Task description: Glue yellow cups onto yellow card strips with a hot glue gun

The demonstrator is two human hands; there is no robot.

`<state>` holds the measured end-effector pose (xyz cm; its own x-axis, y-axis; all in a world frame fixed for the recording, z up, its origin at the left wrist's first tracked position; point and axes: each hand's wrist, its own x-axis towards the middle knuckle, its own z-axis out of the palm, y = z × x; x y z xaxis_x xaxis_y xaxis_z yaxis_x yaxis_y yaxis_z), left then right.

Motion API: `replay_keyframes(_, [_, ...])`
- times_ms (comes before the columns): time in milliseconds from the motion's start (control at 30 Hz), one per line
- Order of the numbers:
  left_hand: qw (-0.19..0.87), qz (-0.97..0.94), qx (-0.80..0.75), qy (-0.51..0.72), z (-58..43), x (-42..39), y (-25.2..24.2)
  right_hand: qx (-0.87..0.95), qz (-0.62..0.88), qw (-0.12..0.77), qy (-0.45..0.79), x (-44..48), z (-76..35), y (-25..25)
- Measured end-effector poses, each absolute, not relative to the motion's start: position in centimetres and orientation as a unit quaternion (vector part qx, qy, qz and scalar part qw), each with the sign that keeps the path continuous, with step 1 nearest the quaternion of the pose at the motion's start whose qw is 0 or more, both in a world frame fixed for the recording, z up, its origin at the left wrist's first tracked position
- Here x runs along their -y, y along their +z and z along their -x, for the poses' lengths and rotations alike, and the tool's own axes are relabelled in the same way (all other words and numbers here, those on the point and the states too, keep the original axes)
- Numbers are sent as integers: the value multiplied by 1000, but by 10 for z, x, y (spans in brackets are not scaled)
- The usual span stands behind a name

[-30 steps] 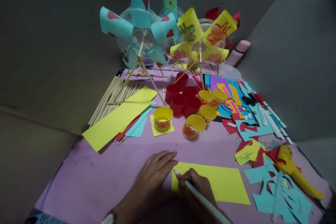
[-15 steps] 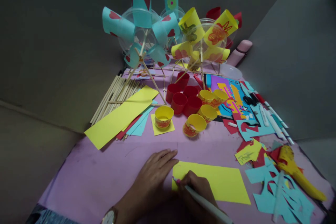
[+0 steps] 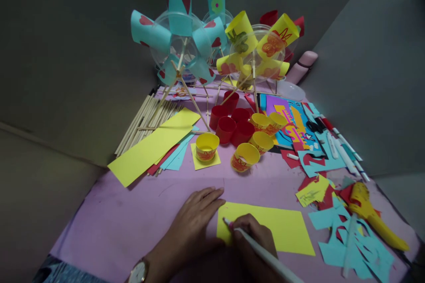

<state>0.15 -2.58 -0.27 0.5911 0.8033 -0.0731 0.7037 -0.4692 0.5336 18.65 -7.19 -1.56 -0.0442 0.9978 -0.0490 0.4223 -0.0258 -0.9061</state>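
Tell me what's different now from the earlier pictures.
The right hand moved the marker tip first toward the wearer along the left edge of the yellow paper strip, then rightward, farther in over the strip. Nothing was picked up or let go. The left hand stayed at the strip's left end; the red cups and glue gun stayed put.

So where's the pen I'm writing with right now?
In the head view, the pen is low, just right of centre, in your right hand, its tip at the left end of the yellow paper.
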Motion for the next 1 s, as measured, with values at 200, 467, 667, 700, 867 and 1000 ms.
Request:
replay_keyframes(200, [274, -849, -446, 69, -3, 26, -2, 544, 643, 375, 388, 66, -184, -11])
replay_keyframes(467, [270, -849, -443, 97, -4, 26, -6, 526, 667, 319, 420, 60, -182, -5])
replay_keyframes(667, [258, -856, -431, 122, -2, 26, -9, 549, 671, 293, 403, 59, -182, -7])
replay_keyframes(700, [259, -856, -431, 119, -2, 26, -9, 555, 668, 293, 399, 59, -182, -7])
replay_keyframes(867, [251, -859, -427, 127, -3, 26, -10, 583, 656, 294, 378, 58, -182, -9])
replay_keyframes(1000, [242, -863, -421, 137, -2, 26, -12, 602, 652, 292, 357, 57, -182, -11])
